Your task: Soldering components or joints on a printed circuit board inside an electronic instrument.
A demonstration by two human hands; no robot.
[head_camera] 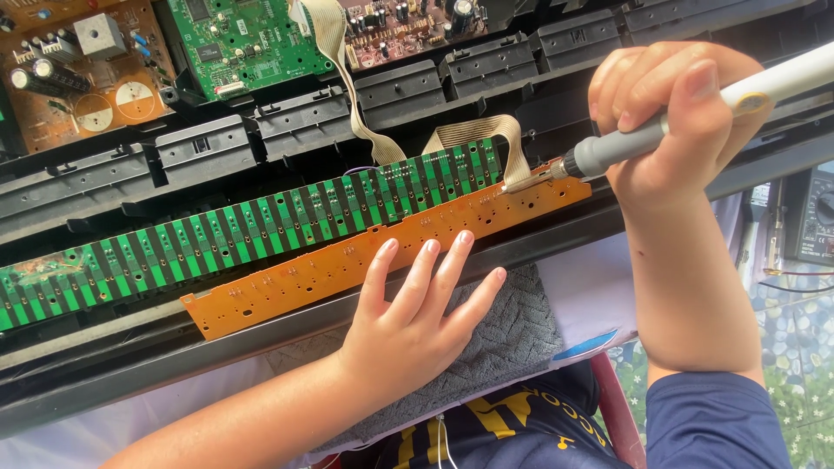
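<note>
A long orange circuit strip (330, 269) lies along the front of a black opened keyboard chassis (217, 156), beside a long green contact board (226, 230). My left hand (417, 313) rests flat, fingers spread, with the fingertips pressing on the orange strip. My right hand (678, 104) grips a grey and white soldering iron (660, 130). Its tip touches the right end of the orange strip, where a beige ribbon cable (486, 135) joins it.
Green (243, 43) and brown circuit boards (78, 78) sit at the back left inside the chassis. Another ribbon cable (343, 78) runs up to them. A grey cloth (512, 330) lies under my left hand. A multimeter (812, 217) stands at the right edge.
</note>
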